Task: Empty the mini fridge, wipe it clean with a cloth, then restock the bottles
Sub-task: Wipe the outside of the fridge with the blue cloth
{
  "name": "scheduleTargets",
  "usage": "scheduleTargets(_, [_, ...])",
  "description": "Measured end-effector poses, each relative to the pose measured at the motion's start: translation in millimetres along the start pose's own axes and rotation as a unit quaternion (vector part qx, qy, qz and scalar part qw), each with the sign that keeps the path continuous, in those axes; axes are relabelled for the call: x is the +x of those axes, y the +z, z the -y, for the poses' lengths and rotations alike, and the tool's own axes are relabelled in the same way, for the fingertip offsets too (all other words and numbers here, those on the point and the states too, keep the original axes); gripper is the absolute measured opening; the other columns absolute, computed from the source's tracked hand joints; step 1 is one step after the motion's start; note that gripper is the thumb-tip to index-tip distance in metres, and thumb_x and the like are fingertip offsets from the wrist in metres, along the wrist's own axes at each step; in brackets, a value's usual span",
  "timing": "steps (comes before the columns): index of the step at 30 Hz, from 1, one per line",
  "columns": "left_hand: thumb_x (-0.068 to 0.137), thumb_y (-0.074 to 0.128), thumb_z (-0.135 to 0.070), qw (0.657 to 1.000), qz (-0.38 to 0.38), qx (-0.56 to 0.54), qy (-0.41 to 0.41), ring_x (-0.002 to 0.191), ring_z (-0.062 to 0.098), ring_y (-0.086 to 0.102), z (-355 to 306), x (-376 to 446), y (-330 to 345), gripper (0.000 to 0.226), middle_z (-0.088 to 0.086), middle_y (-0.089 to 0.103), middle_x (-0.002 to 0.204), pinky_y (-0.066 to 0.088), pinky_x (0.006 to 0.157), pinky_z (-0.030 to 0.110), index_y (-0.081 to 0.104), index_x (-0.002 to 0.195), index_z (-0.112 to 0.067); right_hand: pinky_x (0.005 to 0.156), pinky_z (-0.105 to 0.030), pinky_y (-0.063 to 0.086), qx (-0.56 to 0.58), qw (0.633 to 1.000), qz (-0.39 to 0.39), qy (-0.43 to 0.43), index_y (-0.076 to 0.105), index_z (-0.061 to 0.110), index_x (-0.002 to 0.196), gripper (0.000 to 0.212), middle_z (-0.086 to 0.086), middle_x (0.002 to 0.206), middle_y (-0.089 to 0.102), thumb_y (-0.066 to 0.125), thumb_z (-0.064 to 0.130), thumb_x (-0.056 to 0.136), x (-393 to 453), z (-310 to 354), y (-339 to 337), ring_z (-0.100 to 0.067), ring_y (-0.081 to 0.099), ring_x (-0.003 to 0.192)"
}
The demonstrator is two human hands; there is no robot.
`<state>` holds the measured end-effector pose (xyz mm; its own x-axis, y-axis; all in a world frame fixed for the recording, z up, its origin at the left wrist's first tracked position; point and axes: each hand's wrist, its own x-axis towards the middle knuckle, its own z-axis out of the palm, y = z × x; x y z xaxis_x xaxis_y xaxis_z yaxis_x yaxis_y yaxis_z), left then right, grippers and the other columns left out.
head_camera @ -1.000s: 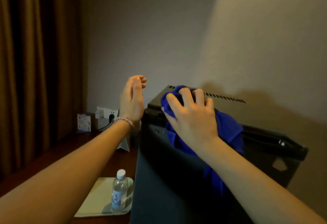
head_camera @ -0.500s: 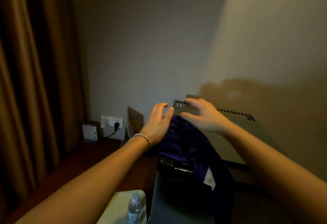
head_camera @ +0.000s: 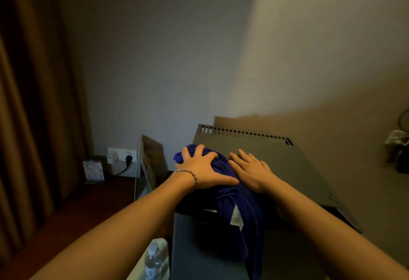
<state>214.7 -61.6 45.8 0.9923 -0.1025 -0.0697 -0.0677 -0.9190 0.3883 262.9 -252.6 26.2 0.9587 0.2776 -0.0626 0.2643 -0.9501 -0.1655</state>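
Now the left hand (head_camera: 200, 172) has taken over, its grip spread flat on the blue cloth (head_camera: 232, 193) atop the mini fridge (head_camera: 276, 169), while the right hand (head_camera: 251, 170) lies open beside it, so wiping continues.

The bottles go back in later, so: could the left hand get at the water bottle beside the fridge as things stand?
Probably yes. The left hand only presses on the blue cloth atop the mini fridge; the water bottle stands below its forearm, with nothing visible between.

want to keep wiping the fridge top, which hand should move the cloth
Probably left. The left hand already presses spread fingers onto the bunched blue cloth; the right hand lies flat on the mini fridge top beside it.
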Motion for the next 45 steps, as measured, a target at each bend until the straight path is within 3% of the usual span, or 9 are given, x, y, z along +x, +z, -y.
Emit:
scheduleTargets(4, [0.060, 0.068, -0.081, 0.991, -0.094, -0.095, 0.007, 0.132, 0.031, 0.023, 12, 6, 5, 0.078, -0.006, 0.033, 0.139, 0.029, 0.113, 0.046, 0.057, 0.121, -0.034, 0.121, -0.052, 0.005, 0.010, 1.000, -0.005, -0.023, 0.011, 0.039, 0.157, 0.058, 0.006, 0.167, 0.000, 0.013, 0.058, 0.103, 7, 4, -1, -0.020, 0.001, 0.154])
scheduleTargets(9, [0.063, 0.083, -0.055, 0.953, -0.179, -0.240, -0.041, 0.111, 0.022, 0.051, 36, 23, 5, 0.055, -0.003, 0.043, 0.118, 0.045, 0.101, 0.038, 0.063, 0.108, -0.033, 0.121, -0.056, 0.001, 0.050, 0.997, -0.015, -0.065, 0.011, 0.042, 0.157, 0.058, 0.007, 0.167, 0.001, 0.009, 0.060, 0.101, 17, 25, 2, -0.018, 0.002, 0.153])
scheduleTargets(15, [0.072, 0.083, -0.027, 0.921, -0.226, -0.317, -0.014, 0.090, 0.012, 0.058, 53, 48, -2, 0.039, -0.001, 0.063, 0.105, 0.042, 0.068, 0.015, 0.070, 0.109, -0.021, 0.116, -0.065, -0.008, 0.053, 0.997, 0.016, -0.055, 0.006, 0.048, 0.155, 0.069, 0.009, 0.166, -0.003, 0.005, 0.075, 0.092, 35, 37, 2, -0.021, -0.003, 0.154])
scheduleTargets(18, [0.075, 0.078, -0.018, 0.914, -0.237, -0.329, -0.005, 0.084, 0.013, 0.059, 61, 67, -8, 0.029, -0.003, 0.065, 0.092, 0.040, 0.060, 0.013, 0.071, 0.103, -0.018, 0.115, -0.067, -0.009, 0.060, 0.998, 0.019, -0.031, 0.005, 0.049, 0.154, 0.082, 0.008, 0.167, -0.003, -0.003, 0.082, 0.080, 50, 44, 0, -0.022, -0.005, 0.153])
scheduleTargets(24, [0.075, 0.071, -0.014, 0.917, -0.282, -0.280, 0.014, 0.090, 0.020, 0.058, 85, 110, -23, 0.021, 0.000, 0.055, 0.107, 0.046, 0.075, 0.027, 0.069, 0.094, -0.023, 0.113, -0.070, -0.008, 0.014, 1.000, 0.009, 0.000, 0.003, 0.050, 0.154, 0.068, 0.008, 0.166, -0.005, -0.003, 0.074, 0.091, 78, 51, 7, -0.021, -0.008, 0.153])
scheduleTargets(29, [0.078, 0.070, -0.009, 0.910, -0.327, -0.254, 0.027, 0.092, 0.020, 0.055, 119, 129, -40, 0.024, -0.002, 0.050, 0.112, 0.048, 0.081, 0.029, 0.071, 0.099, -0.020, 0.114, -0.068, -0.008, -0.014, 1.000, 0.011, -0.007, -0.003, 0.049, 0.153, 0.056, 0.008, 0.166, -0.009, 0.012, 0.063, 0.101, 79, 45, 10, -0.021, -0.012, 0.153])
scheduleTargets(36, [0.080, 0.068, -0.011, 0.925, -0.369, -0.084, 0.026, 0.104, 0.037, 0.049, 147, 130, -54, 0.027, 0.001, 0.049, 0.131, 0.051, 0.082, 0.048, 0.070, 0.104, -0.023, 0.114, -0.070, -0.006, -0.036, 0.999, 0.010, -0.008, -0.006, 0.047, 0.154, 0.054, 0.007, 0.166, -0.011, 0.004, 0.057, 0.102, 80, 45, 9, -0.023, -0.011, 0.153])
scheduleTargets(42, [0.077, 0.073, -0.009, 0.915, -0.293, -0.256, 0.104, 0.096, 0.013, 0.055, 104, 110, -32, 0.028, -0.002, 0.054, 0.110, 0.045, 0.090, 0.027, 0.074, 0.102, -0.022, 0.113, -0.072, -0.004, -0.047, 0.999, 0.007, -0.012, -0.004, 0.048, 0.153, 0.054, 0.005, 0.166, -0.010, 0.012, 0.057, 0.102, 81, 46, 9, -0.027, -0.009, 0.153])
scheduleTargets(45, [0.081, 0.075, -0.024, 0.906, -0.294, -0.288, 0.097, 0.103, 0.012, 0.055, 84, 100, -13, 0.027, -0.004, 0.051, 0.115, 0.041, 0.089, 0.022, 0.071, 0.107, -0.025, 0.112, -0.073, -0.003, -0.058, 0.998, 0.009, -0.014, -0.004, 0.045, 0.155, 0.057, 0.004, 0.166, -0.010, 0.013, 0.058, 0.102, 79, 47, 8, -0.028, -0.008, 0.153])
